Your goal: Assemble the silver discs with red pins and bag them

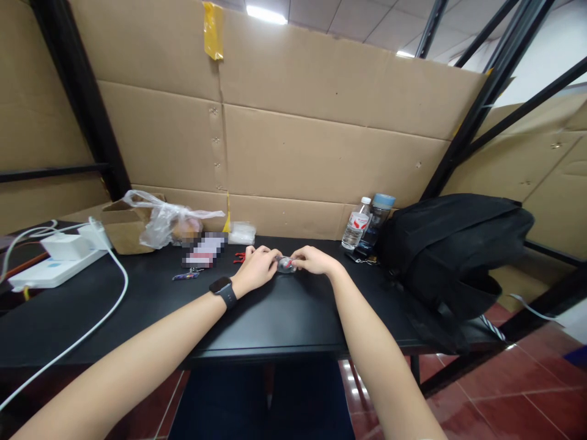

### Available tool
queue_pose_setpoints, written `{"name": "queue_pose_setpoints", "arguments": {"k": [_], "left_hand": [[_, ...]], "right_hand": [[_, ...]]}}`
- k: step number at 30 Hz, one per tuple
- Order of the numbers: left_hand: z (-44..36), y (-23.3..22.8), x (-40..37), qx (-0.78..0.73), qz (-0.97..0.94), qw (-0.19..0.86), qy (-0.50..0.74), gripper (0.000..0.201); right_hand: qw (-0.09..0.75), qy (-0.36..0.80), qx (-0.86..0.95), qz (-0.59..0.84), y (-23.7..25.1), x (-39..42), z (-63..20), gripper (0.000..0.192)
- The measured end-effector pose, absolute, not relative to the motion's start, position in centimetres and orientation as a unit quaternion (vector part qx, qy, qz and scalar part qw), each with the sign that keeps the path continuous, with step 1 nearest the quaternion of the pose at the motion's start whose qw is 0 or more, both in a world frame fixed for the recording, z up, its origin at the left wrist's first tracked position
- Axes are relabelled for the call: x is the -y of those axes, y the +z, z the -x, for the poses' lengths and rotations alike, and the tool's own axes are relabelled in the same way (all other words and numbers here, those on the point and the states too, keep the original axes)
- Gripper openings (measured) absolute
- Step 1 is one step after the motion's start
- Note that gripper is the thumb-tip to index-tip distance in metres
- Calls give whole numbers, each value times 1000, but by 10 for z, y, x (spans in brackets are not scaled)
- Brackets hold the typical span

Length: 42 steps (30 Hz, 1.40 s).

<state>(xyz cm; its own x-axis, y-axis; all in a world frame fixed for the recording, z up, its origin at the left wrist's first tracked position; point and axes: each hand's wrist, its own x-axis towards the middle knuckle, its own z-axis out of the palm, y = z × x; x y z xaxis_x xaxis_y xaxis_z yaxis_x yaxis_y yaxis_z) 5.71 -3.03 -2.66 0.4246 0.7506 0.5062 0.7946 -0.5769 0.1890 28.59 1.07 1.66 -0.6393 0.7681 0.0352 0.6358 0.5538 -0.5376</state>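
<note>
Both of my hands meet over the middle of a black table (275, 318). My left hand (257, 267), with a black smartwatch (223, 291) on the wrist, and my right hand (312, 261) pinch a small clear, silvery object (285, 264) between their fingertips. The object is too small to identify. A small red item (239, 257) lies just left of my left hand.
A black backpack (452, 256) fills the table's right end, with two bottles (367, 223) beside it. At the left lie a white power strip (50, 272) with a white cable (117, 293), a cardboard box (123, 229) and a plastic bag (165, 223). Cardboard walls (321, 153) stand behind.
</note>
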Motion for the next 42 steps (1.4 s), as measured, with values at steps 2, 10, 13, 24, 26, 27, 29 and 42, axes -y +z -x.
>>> {"name": "queue_pose_setpoints", "arguments": {"k": [2, 10, 13, 24, 26, 27, 29, 42], "left_hand": [[-58, -28, 30, 470, 834, 17, -290, 26], [-55, -30, 28, 458, 852, 16, -254, 22], [-56, -30, 31, 452, 860, 33, -234, 16], [14, 8, 2, 528, 807, 60, -258, 24], [43, 11, -8, 540, 817, 4, -201, 23], [56, 12, -13, 543, 821, -27, -174, 24], [74, 11, -18, 553, 821, -71, -124, 23], [63, -3, -21, 546, 824, -113, -101, 6]], "right_hand": [[152, 277, 863, 395, 14, -12, -287, 22], [169, 207, 853, 448, 3, -18, -284, 30], [188, 160, 878, 411, 8, -16, -283, 22], [174, 62, 876, 446, -13, -30, -259, 21], [171, 43, 873, 454, -15, -44, -249, 23], [169, 37, 872, 457, -16, -52, -242, 24], [166, 32, 870, 463, -16, -68, -228, 27], [190, 40, 869, 455, -5, -101, -228, 34]]}}
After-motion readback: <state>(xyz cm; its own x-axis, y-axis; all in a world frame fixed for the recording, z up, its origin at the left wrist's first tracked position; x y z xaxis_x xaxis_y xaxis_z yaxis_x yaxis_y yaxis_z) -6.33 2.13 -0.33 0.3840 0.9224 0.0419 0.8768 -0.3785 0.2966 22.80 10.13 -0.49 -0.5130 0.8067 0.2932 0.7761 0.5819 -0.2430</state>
